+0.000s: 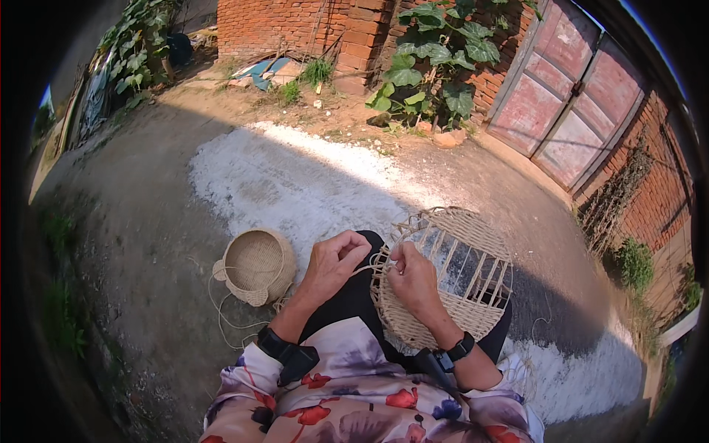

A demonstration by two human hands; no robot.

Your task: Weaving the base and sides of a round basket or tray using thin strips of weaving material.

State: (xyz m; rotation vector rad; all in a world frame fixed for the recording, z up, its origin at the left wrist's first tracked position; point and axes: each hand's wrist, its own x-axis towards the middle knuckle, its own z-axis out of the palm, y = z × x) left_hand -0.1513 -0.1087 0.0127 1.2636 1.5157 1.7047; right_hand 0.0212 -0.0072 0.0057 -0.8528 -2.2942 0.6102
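Observation:
A round, partly woven piece of pale cord (pixel 461 321) rests on my lap, tilted over my right thigh. Its lower and upper parts are closely woven, while bare ribs and gaps cross its middle. My right hand (pixel 415 284) is closed at its left rim, thumb and fingers pinching a pale cord. My left hand (pixel 332 262) is closed just left of the rim, and the cord (pixel 367 269) runs between the two hands. What lies inside the left fingers is mostly hidden. Left of my knee stands a small round woven basket (pixel 260 264) with two ear-like tabs, its mouth facing up.
A loose cord (pixel 221 314) trails on the ground by the small basket. White powdery material (pixel 258 173) covers part of the ground. Farther off are a brick wall (pixel 284 29), leafy plants (pixel 443 59) and a faded red metal gate (pixel 569 92).

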